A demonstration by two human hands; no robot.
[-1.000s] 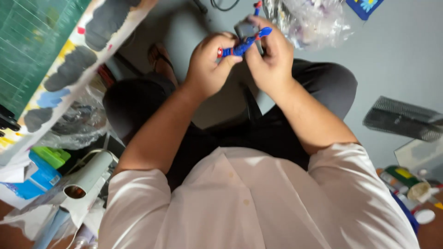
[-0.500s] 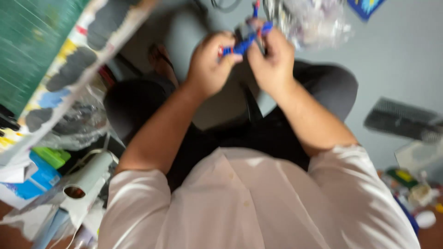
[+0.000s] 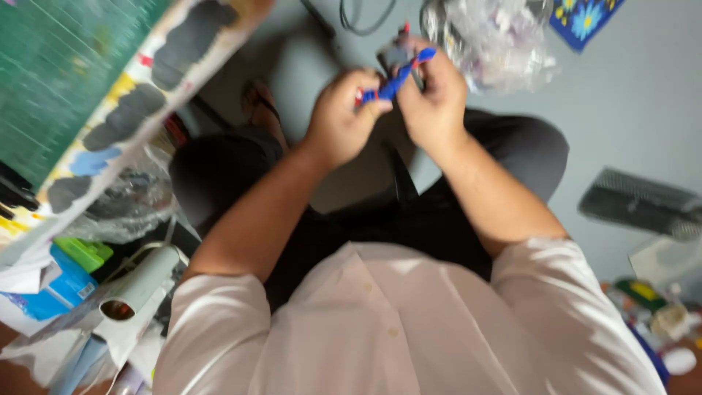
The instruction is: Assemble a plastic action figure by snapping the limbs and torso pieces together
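While the camera looks down over a white shirt (image 3: 409, 329) and dark trousers (image 3: 439, 219), both hands meet near the top of the view, above the lap. Left hand (image 3: 340, 121): fingers curled narrow, pinching the lower end of a small blue toy piece (image 3: 395, 82). Right hand (image 3: 435, 99): fingers closed around the upper end of the same piece, thumb side pressed against it. The blue piece runs slantwise between the two hands, with a red bit at the lower left end and a grey block just above it; motion blur hides finer detail.

Surroundings: a crumpled clear plastic bag (image 3: 490, 40) lies on the grey floor (image 3: 629, 110) just beyond the right hand. A dark cable (image 3: 362, 18) loops near the top edge. A green cutting mat (image 3: 55, 73) sits far left, with a printed sheet of grey shapes (image 3: 146, 110) alongside it. Below that, a white hair dryer (image 3: 139, 285), a green box (image 3: 84, 252) and a blue box (image 3: 62, 289). A dark mesh item (image 3: 640, 203) lies on the right, well apart from the hands; small pots and bits cluster at the lower right corner.
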